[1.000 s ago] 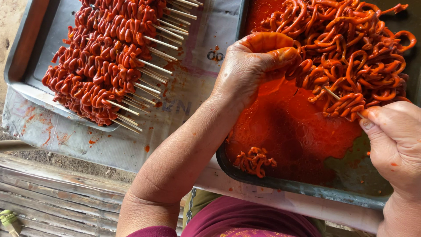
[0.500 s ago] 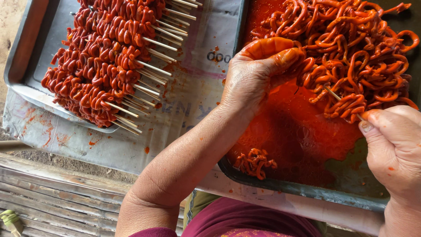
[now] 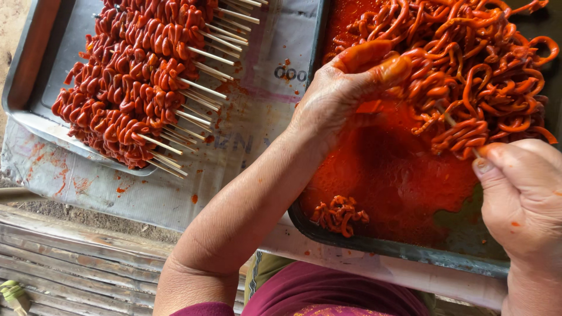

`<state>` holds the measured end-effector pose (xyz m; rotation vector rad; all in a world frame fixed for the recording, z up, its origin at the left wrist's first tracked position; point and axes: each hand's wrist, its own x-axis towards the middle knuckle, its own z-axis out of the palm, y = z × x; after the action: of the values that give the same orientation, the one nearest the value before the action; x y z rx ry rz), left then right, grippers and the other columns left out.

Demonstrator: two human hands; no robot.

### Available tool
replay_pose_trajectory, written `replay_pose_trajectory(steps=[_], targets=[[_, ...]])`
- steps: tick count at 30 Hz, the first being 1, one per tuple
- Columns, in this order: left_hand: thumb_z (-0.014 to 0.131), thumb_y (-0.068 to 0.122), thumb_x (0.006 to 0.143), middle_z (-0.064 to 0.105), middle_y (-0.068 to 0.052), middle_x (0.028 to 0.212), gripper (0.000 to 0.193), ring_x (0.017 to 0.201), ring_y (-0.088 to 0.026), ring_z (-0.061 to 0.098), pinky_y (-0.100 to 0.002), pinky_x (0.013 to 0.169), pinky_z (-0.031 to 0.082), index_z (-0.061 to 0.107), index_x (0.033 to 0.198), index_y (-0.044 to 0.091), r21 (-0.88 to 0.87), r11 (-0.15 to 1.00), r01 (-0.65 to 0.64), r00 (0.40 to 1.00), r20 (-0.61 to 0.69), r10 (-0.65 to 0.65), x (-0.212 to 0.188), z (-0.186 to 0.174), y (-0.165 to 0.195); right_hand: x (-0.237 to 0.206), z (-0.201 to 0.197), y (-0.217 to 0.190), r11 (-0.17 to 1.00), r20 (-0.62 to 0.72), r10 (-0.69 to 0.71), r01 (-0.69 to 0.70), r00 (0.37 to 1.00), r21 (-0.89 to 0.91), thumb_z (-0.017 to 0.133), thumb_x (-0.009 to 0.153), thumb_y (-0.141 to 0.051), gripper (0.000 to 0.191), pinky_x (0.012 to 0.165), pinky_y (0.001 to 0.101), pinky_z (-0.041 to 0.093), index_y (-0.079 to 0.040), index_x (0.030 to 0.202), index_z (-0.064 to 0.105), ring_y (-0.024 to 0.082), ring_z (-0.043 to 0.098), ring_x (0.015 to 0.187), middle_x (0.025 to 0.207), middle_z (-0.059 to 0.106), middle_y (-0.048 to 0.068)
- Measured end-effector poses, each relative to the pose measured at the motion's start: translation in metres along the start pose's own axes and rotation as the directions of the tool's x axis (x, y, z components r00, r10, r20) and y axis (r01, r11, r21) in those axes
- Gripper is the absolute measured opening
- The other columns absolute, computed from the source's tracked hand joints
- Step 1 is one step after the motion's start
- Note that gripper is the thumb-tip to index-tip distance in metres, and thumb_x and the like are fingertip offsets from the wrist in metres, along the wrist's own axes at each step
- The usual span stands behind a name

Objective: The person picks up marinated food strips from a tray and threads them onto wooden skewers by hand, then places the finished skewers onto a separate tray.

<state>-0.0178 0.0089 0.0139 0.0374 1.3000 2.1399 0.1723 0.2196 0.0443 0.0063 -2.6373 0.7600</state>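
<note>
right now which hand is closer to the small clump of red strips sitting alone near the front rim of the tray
Left. The left hand is above the small clump, fingers in the pile of strips. The right hand is farther, at the tray's right side, pinching a skewer.

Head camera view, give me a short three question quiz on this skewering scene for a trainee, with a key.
1. True or false: the finished skewers lie on the same tray as the loose red strips.
2. Which hand grips the thin stick that is pushed into the strips? A) left hand B) right hand
3. What lies alone near the front rim of the dark tray?

Key
1. False. They are stacked on a separate grey tray off to the left.
2. B, the right hand; the left hand pinches strips with sauce-stained fingers.
3. A small clump of strips, apart from the main pile, beside the red sauce.
</note>
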Motion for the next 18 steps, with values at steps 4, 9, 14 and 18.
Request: replay_pose_trajectory(steps=[4,9,14,18], targets=[[0.078,0.053,0.088,0.077,-0.013,0.101,0.064,0.083,-0.019,0.073,-0.035,0.069,0.059,0.068,0.127,0.004,-0.023,0.998,0.067,0.998,0.004,-0.067,0.001,0.001,-0.005,-0.001,0.000,0.010,0.999,-0.027,-0.003,0.004,1.000,0.041,0.069,0.109,0.009,0.007,0.079,0.0260,0.048,0.007,0.115,0.068,0.021,0.061,0.086,0.101,0.063,0.014],[0.073,0.022,0.095,0.075,-0.014,0.111,0.041,0.094,-0.026,0.075,-0.046,0.082,0.064,0.063,0.128,-0.001,-0.406,0.914,-0.002,0.999,0.031,0.015,0.009,0.000,-0.016,0.000,0.000,0.009,1.000,0.002,-0.029,0.029,1.000,0.008,0.071,0.106,0.010,0.007,0.076,0.0263,0.047,0.007,0.112,0.069,0.021,0.061,0.084,0.101,0.066,0.015],[0.071,0.018,0.096,0.075,-0.017,0.110,0.036,0.091,-0.027,0.075,-0.047,0.078,0.065,0.064,0.126,-0.002,-0.410,0.910,-0.065,0.998,-0.011,0.067,0.013,-0.005,-0.014,0.005,-0.001,0.003,1.000,0.022,-0.003,0.003,1.000,0.007,0.074,0.104,0.009,0.006,0.072,0.0269,0.047,0.007,0.108,0.070,0.020,0.062,0.078,0.094,0.066,0.014],[0.074,0.017,0.096,0.076,-0.013,0.107,0.030,0.090,-0.023,0.075,-0.045,0.075,0.066,0.068,0.121,0.001,-0.298,0.948,-0.116,0.993,-0.055,0.105,0.012,-0.003,-0.013,0.008,0.000,0.002,0.999,0.023,0.005,-0.005,1.000,0.038,0.076,0.105,0.010,0.007,0.071,0.0265,0.048,0.007,0.108,0.070,0.019,0.062,0.077,0.092,0.065,0.013]])
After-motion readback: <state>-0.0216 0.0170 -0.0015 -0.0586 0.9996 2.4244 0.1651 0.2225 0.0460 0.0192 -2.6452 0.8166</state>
